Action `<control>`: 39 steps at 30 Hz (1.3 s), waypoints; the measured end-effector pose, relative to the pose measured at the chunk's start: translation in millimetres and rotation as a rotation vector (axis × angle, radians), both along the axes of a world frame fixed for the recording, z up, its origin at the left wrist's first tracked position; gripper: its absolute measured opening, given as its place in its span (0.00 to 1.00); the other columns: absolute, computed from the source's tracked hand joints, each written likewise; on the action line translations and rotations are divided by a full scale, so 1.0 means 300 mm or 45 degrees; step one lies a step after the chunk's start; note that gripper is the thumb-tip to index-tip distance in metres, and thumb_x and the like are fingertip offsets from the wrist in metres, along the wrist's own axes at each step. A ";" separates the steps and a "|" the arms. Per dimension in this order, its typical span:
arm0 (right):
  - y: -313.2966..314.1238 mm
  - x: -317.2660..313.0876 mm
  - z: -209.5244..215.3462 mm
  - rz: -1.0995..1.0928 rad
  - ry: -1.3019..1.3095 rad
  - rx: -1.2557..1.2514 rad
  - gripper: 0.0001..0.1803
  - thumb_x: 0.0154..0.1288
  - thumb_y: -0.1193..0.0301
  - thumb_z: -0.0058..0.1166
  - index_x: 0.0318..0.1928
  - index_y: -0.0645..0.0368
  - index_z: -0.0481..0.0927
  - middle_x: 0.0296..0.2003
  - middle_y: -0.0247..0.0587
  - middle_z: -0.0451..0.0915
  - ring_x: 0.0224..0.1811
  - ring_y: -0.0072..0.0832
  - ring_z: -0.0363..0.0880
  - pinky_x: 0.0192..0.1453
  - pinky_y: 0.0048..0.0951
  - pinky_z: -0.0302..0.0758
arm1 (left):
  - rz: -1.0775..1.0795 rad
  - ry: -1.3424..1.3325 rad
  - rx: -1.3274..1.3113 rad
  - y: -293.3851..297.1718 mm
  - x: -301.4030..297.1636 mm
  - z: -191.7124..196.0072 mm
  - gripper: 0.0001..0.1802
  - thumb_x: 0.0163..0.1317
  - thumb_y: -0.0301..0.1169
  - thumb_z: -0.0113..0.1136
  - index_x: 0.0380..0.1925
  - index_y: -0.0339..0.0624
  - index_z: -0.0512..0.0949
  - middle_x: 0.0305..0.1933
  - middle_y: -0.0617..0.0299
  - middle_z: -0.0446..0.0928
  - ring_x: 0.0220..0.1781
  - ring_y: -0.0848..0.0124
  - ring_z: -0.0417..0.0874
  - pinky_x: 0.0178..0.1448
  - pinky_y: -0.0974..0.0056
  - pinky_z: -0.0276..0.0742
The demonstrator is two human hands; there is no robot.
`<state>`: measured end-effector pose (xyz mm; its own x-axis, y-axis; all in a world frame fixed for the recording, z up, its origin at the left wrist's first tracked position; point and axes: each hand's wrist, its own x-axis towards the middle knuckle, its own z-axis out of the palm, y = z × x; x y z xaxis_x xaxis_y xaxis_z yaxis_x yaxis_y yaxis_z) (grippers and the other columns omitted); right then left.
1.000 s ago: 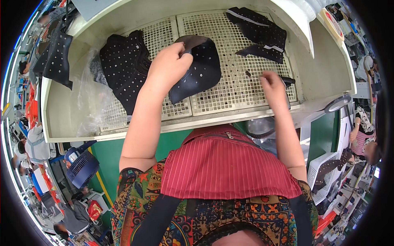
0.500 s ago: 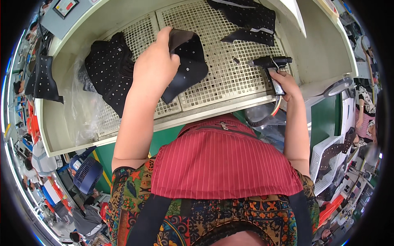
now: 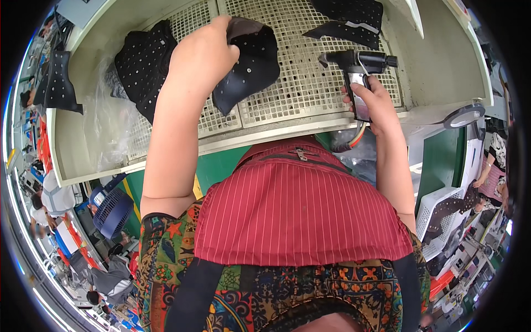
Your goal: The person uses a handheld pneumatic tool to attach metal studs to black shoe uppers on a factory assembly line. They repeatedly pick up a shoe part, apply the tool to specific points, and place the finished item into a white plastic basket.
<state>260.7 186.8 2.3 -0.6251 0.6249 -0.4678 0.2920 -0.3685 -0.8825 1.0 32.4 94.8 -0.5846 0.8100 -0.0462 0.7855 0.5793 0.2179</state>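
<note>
My left hand [image 3: 200, 58] is closed on the upper left edge of a black studded piece [image 3: 254, 69], leather-like with small pale dots, its top edge folded over to a brownish side. The fingertips behind that edge are partly hidden. My right hand [image 3: 379, 105] wraps round the grip of a pistol-shaped gun [image 3: 357, 61] with a black barrel and a silvery handle. The gun's nozzle points left toward the studded piece, a short gap apart from it. Coloured lines [image 3: 359, 135] run down from its handle.
A pale, high-walled bin [image 3: 276, 124] with a grid floor surrounds the work. More studded pieces lie at its left [image 3: 138, 66] and far right [image 3: 354, 25]. Clear plastic [image 3: 105, 133] covers the left side. A round magnifier-like ring [image 3: 464, 116] sits by the right front edge.
My right hand has lifted the gun, which looks larger and closer, its nozzle a little nearer the studded piece. My left hand keeps its grip. The whole view has shifted slightly.
</note>
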 end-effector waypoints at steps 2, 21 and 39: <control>-0.012 -0.032 0.058 0.108 -0.018 0.123 0.16 0.64 0.69 0.53 0.49 0.62 0.69 0.38 0.39 0.81 0.34 0.21 0.79 0.33 0.23 0.74 | -0.012 0.034 -0.001 0.007 -0.007 -0.008 0.30 0.50 0.28 0.54 0.57 0.42 0.71 0.47 0.44 0.79 0.50 0.52 0.79 0.55 0.55 0.74; -0.106 -0.161 0.173 0.541 -0.285 1.328 0.20 0.58 0.68 0.56 0.49 0.61 0.70 0.30 0.53 0.79 0.34 0.51 0.78 0.38 0.44 0.74 | -0.067 0.020 -0.050 0.055 -0.012 -0.001 0.26 0.50 0.26 0.56 0.54 0.42 0.72 0.45 0.48 0.80 0.48 0.54 0.80 0.53 0.56 0.76; -0.130 -0.085 0.166 0.481 -0.209 1.216 0.18 0.58 0.70 0.57 0.47 0.61 0.71 0.33 0.51 0.79 0.36 0.48 0.79 0.38 0.42 0.74 | -0.111 0.068 -0.090 0.056 0.013 -0.023 0.23 0.52 0.29 0.53 0.52 0.44 0.74 0.44 0.48 0.80 0.47 0.53 0.80 0.52 0.54 0.76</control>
<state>235.2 147.8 52.1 -0.8305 0.5567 0.0216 0.3861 0.6032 -0.6979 4.8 49.3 87.9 -0.5153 0.8537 -0.0753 0.8429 0.5207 0.1353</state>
